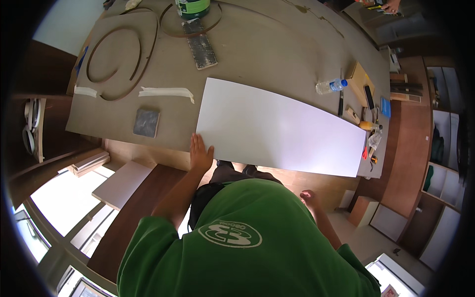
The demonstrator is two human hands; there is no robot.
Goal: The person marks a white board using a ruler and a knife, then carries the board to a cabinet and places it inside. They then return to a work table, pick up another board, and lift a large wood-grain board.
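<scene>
Board [277, 128] is touched at one corner by the unclenched left hand [201, 157]; flat, even pressure is advised. Right hand [308, 198]: whether clenched cannot be told.

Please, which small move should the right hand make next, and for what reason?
Perhaps bring the right hand to the near edge of the white panel: only the left hand is at it, by its near left corner, so the right end has no hand to steady it.
</scene>
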